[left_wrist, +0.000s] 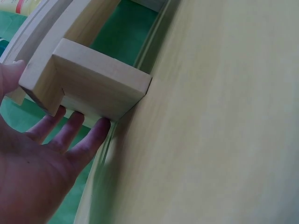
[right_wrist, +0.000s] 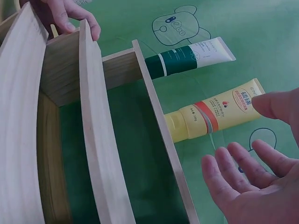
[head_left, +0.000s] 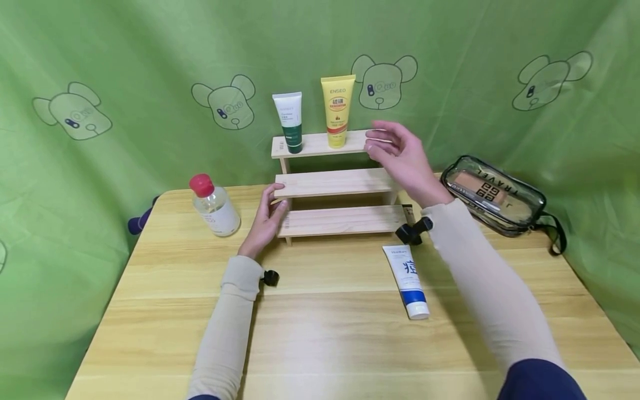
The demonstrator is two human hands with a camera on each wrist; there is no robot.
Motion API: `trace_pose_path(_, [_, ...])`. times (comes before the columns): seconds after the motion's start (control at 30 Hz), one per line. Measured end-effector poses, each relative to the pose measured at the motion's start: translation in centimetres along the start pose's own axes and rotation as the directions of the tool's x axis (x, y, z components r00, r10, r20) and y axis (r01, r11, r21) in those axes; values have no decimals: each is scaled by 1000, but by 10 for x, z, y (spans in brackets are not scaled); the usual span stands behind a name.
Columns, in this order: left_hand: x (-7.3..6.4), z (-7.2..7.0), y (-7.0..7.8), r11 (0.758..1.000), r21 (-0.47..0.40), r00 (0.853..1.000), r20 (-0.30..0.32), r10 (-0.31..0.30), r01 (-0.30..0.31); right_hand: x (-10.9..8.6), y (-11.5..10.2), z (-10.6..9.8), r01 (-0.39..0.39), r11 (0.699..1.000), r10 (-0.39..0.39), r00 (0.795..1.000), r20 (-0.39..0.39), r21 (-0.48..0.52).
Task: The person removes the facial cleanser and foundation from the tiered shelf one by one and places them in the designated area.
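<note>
Fingers of the right hand were loosely bent and spread from the thumb, gripping nothing, near the right end of the top tier. Those of the left hand curled round the left end of the three-tiered wooden stand, at its middle tier, with fingertips against a side panel. On the top tier, nearest the right hand, a yellow tube stood upright on its cap; farther left, a white-and-green tube stood the same way. In front of the stand, toward its right end, a white-and-blue tube lay on the wooden table. A clear bottle with a red cap stood left of the left hand, and a transparent pouch with black trim lay right of the right hand. Behind it all hung green cloth printed with cartoon animal heads.
</note>
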State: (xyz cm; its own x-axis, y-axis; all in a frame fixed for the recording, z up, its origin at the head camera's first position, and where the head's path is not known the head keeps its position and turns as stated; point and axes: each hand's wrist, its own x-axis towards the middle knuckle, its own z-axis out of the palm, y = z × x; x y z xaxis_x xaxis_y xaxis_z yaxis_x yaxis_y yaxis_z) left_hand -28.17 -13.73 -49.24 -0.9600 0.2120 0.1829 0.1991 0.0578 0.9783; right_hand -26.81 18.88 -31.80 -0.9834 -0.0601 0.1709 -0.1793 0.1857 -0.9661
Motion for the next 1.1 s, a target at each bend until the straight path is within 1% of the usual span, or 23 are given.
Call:
trace_pose_path(0.2, [-1,0,0,1000,3,1000,1,5,-5,15,-4,9,29,1000,-29,999,-32,-3])
trace_pose_path(0.37, [-1,-1,0,1000,0,1000,-3,9,-9,27,-8,16,27,1000,-26,998,-60,3])
trace_pose_path(0.5, [-1,-1,-1,1000,-3,1000,-5,5,-5,36,-8,21,19,1000,-19,998,-62,-3])
trace_pose_path(0.73, [1,0,0,1000,1,1000,2,5,-5,51,-10,26,-16,1000,17,999,-43,10])
trace_pose_path(0.97, [1,1,0,1000,14,1000,0,6,-6,62,-14,35,-25,997,27,999,-25,74])
trace_pose_path(1.1, [0,0,0,1000,19,1000,-2,7,-7,68,-13,42,-18,997,20,999,-29,78])
